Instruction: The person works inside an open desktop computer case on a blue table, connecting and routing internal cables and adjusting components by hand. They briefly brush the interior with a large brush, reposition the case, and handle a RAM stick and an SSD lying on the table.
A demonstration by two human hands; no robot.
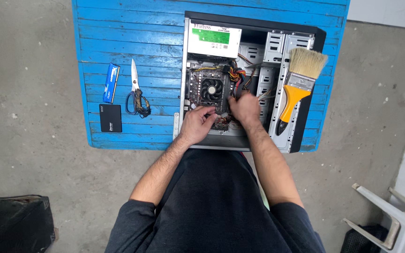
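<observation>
Open metal case (284, 140) is lying on its side on a blue plank table (132, 28), at twelve o'clock from the person. Left hand (195, 125), fingers curled, and right hand (243, 108), fingers bent, are both reaching onto the motherboard (198, 84) near the black round fan (211, 89); what they are gripping cannot be told. A bristle brush (298, 82) with an orange handle is resting at three o'clock; scissors (136, 91) are lying at nine o'clock.

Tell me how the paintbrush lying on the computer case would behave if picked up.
The paintbrush probably lifts easily and feels light, given its slim orange handle. The handle looks stiff, while the pale bristles would likely flex. Being flat, it seems unlikely to roll, though it could slide off the computer case.
</observation>
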